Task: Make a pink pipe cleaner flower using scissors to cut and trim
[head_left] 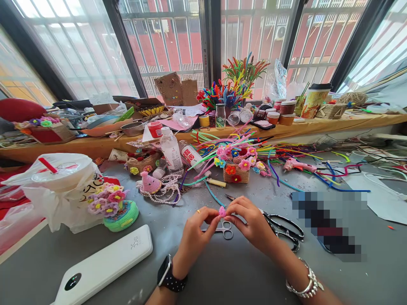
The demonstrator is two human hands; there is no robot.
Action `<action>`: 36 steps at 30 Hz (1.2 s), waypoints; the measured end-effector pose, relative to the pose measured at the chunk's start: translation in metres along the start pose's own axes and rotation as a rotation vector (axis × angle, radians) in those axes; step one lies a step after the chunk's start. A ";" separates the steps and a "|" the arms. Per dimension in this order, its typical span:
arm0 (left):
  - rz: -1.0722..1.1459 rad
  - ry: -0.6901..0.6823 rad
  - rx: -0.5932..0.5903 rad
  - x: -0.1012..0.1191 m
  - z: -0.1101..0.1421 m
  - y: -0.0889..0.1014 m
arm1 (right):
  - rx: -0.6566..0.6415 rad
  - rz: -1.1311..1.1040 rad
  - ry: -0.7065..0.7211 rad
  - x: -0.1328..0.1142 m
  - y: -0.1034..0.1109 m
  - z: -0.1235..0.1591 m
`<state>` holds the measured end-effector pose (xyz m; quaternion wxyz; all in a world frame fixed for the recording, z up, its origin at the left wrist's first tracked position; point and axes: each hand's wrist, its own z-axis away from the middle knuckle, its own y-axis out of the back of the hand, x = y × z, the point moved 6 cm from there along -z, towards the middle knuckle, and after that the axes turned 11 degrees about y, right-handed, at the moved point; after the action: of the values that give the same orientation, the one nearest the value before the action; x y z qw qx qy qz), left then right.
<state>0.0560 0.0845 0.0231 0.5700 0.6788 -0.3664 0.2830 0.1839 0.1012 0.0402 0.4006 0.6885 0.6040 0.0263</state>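
Observation:
A small pink fuzzy piece point(222, 212), which looks like bent pipe cleaner, is pinched between my two hands above the grey table point(219, 271). My left hand point(200, 226) grips its left side with thumb and forefinger. On its other side, the thumb and fingers of my right hand point(249, 218) close on it. Just below the piece lie small scissors point(225, 230), partly covered by my left hand. Larger black-handled scissors point(284, 228) rest beside my right wrist, and a dark pointed tip shows behind my right hand.
A twine-wrapped basket of fuzzy flowers point(237, 173) stands ahead, with loose pipe cleaners point(206, 148) behind it. A pink glue gun point(299, 165) lies to the right. At left are a white power bank point(108, 264), a green flower pot point(121, 216) and a bagged drink cup point(63, 182).

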 end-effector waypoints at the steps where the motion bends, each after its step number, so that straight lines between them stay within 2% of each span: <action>1: -0.028 -0.026 0.009 0.001 0.000 0.000 | 0.004 -0.002 -0.009 0.001 0.000 0.000; 9: -0.113 -0.064 0.086 0.004 0.003 0.003 | -0.027 0.001 0.016 0.000 -0.005 0.000; 26: -0.142 -0.086 0.048 0.003 0.004 -0.001 | 0.003 -0.023 0.020 -0.002 -0.003 0.001; 31: -0.015 -0.033 0.034 0.000 0.001 0.000 | 0.055 0.056 0.053 -0.002 0.001 0.001; 36: 0.102 0.132 -0.105 -0.007 -0.005 -0.002 | 0.138 0.146 0.040 0.003 0.010 0.002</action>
<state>0.0539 0.0906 0.0169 0.6125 0.6083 -0.3765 0.3363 0.1937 0.1028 0.0430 0.3369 0.7559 0.5607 0.0274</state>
